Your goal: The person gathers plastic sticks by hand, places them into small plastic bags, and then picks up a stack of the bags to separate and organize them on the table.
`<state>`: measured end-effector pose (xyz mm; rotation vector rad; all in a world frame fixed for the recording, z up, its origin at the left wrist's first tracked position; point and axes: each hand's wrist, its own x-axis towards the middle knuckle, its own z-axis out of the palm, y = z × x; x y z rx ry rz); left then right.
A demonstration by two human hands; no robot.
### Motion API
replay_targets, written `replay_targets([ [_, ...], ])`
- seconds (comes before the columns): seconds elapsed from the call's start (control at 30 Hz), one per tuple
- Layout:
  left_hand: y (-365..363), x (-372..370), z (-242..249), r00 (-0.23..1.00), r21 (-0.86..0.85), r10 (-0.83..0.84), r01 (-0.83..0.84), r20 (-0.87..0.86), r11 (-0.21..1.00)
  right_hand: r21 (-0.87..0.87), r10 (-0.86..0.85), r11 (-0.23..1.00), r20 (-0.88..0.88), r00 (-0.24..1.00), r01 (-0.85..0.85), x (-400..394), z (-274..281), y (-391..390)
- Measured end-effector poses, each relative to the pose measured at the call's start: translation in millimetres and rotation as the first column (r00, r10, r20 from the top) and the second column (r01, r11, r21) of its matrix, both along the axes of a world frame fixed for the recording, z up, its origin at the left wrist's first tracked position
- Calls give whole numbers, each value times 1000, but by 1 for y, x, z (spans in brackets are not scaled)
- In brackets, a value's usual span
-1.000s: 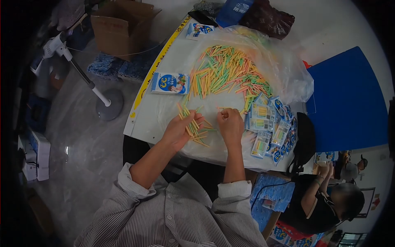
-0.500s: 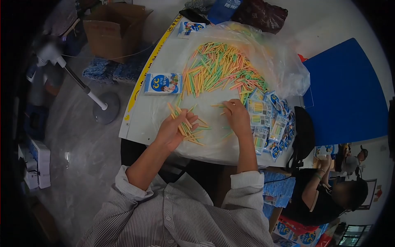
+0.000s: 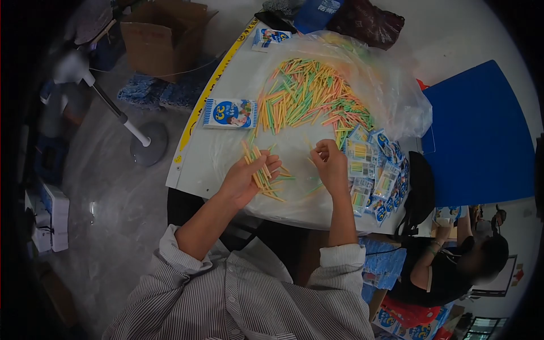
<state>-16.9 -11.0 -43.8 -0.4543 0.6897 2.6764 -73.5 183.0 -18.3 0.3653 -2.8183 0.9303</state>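
Observation:
Thin pastel candy sticks (image 3: 262, 177) in yellow, orange and green lie bunched in my left hand (image 3: 239, 181), its fingers curled around them over the near part of the table. My right hand (image 3: 332, 169) is pinched, with a thin yellow candy stick, faint and blurred, at its fingertips. Beyond both hands spreads a large pile of candy sticks (image 3: 306, 93) on clear plastic. Beside my right hand lie many small filled packets (image 3: 365, 160), sticks showing through their clear windows. A few loose sticks rest on the plastic between my hands.
A stack of blue-and-white packets (image 3: 231, 114) sits left of the pile, another packet (image 3: 271, 38) farther back. A clear plastic bag (image 3: 396, 102) borders the pile. A blue panel (image 3: 481, 136) and a seated person (image 3: 442, 266) are at right; a cardboard box (image 3: 161, 42) and stand fan (image 3: 136, 133) at left.
My right hand has moved slightly right and nearer; fewer sticks show at its fingertips. My left hand has shifted slightly right, still holding its bunch. The whole view has shifted slightly.

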Motion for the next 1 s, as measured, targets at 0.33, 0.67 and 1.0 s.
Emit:
replay_targets([
  [0.33,19,-7,3,996,60,56,-52,-71,997,-437,38,899,113,993,15,42,-9,-61],
  [0.67,24,-10,11,950,-111,287,-300,-121,947,-912,320,-131,333,887,389,67,4,-113],
  [1.0,-9,3,27,969,-115,-245,239,-40,964,-669,192,741,116,975,-66,35,21,-69],
])
